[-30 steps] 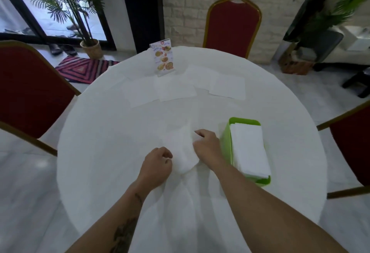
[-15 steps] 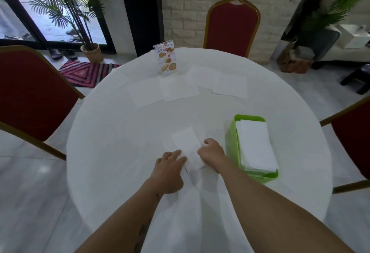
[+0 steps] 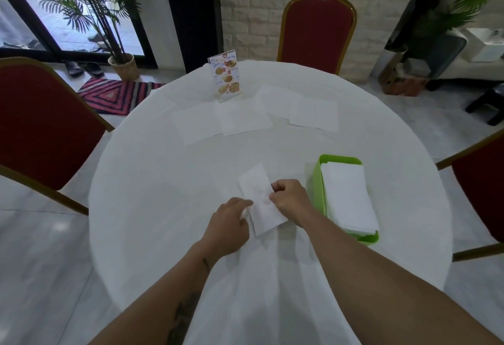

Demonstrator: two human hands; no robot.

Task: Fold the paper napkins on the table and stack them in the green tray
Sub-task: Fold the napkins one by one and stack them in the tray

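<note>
A white napkin point(image 3: 260, 200), folded into a long strip, lies on the round white table point(image 3: 152, 186) in front of me. My left hand point(image 3: 229, 224) pinches its left edge with curled fingers. My right hand point(image 3: 290, 200) pinches its right edge. Just to the right stands the green tray point(image 3: 317, 178), holding a stack of folded napkins point(image 3: 347, 197). Several unfolded napkins point(image 3: 245, 118) lie flat in a row at the far side of the table.
A menu card stand point(image 3: 225, 75) is upright at the table's far edge. Red chairs stand at the left point(image 3: 41, 123), at the far side point(image 3: 317, 25) and at the right point(image 3: 480, 186). A potted palm point(image 3: 120, 63) and a striped rug point(image 3: 114, 93) lie beyond.
The napkin between my hands went from a crumpled, half-folded shape to a flat narrow strip. Both hands shifted to grip its two long edges. The view tilted slightly.
</note>
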